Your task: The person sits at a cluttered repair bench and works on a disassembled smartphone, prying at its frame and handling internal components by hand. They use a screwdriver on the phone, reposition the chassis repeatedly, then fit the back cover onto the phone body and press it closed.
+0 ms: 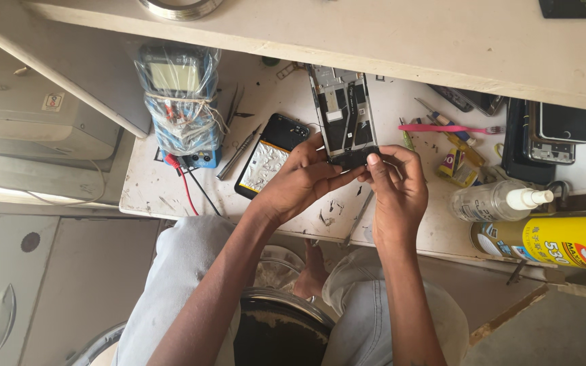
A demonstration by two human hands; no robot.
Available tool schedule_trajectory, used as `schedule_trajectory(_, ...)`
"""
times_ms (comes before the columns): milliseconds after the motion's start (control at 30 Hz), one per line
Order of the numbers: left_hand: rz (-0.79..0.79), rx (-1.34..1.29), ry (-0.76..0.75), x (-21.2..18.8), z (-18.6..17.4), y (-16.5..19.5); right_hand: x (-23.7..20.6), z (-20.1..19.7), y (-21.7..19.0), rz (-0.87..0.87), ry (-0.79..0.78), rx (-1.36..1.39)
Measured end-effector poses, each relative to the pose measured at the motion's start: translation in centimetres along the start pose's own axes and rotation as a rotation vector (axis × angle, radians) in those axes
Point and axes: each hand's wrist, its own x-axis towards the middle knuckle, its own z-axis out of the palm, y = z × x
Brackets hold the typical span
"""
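Our left hand [300,179] and right hand [395,179] both pinch shut on the lower end of an opened black smartphone frame [342,115] above the stained white desk [150,183].

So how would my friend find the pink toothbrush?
Start at the white worktable under the shelf. Look past the right hand, to the right of the opened phone frame both hands hold. The toothbrush lies flat there, pointing sideways. It is the only bright pink thing among the tools.
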Motion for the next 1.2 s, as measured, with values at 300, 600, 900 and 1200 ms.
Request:
schedule_trajectory(300, 0.02, 0.057, 0.006, 0.1, -0.2, -0.3, 0.1, -0.2, 0.1, 0.009, -0.008, 0.011)
schedule_trajectory(600, 0.032, -0.005, -0.007, 0.1, -0.5, -0.6, 0.0, -0.3, 0.2, -0.014, -0.017, -0.013)
schedule_trajectory(900, 0.069, 0.004, 0.048, 0.2, -1.0, -0.8, -0.3, 0.0, 0.4, -0.049, -0.014, -0.104)
schedule_trajectory(1200, 0.027, 0.104, -0.016, -0.3, 0.5, 0.1, 0.0, -0.4, 0.7, -0.004, 0.013, -0.01)
